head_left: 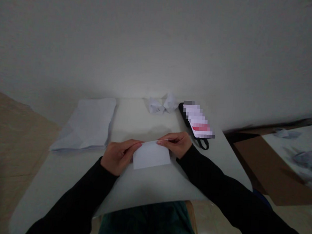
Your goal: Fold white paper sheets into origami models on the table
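Between my two hands is a small white sheet of paper, held by its far edge over the table. My left hand pinches the sheet's upper left corner between thumb and fingers. Near the upper right corner, my right hand grips the same edge in a pinch. The sheet's near edge hangs towards me, slightly tilted. To the left of my left hand lies a stack of white paper. Beyond my right hand is a phone with a lit, blurred-out screen and a dark strap.
Crumpled paper pieces sit at the back of the white table, against the wall. On the right, a lower surface carries brown cardboard and more crumpled paper. The table's rounded near edge is close to my lap.
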`<act>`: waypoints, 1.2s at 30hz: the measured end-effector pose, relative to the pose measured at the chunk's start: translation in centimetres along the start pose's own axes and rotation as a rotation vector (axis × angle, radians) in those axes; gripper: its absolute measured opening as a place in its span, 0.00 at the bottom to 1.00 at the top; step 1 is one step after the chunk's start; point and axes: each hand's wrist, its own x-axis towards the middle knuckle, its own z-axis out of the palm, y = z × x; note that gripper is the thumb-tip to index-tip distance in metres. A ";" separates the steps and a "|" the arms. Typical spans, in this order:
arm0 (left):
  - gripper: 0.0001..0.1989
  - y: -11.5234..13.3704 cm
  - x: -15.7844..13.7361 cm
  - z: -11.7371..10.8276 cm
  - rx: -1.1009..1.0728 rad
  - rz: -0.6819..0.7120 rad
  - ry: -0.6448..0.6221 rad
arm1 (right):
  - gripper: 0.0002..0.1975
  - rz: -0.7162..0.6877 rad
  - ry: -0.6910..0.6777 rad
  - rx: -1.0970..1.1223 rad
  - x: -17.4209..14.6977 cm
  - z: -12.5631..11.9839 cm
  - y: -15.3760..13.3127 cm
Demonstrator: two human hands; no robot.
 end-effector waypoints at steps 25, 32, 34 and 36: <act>0.16 0.7 -6.6 0.4 0.083 0.298 0.129 | 0.12 -0.177 -0.218 -0.153 -0.1 1.3 1.4; 0.18 0.0 -7.7 0.8 0.158 0.334 -0.004 | 0.03 -0.449 -0.135 -0.455 0.8 1.3 2.2; 0.16 0.2 -7.9 1.1 0.220 0.348 0.018 | 0.06 -0.380 -0.072 -0.447 0.8 1.4 2.2; 0.17 0.4 -8.1 1.4 0.309 0.341 0.031 | 0.09 -0.301 -0.015 -0.453 0.7 1.5 2.0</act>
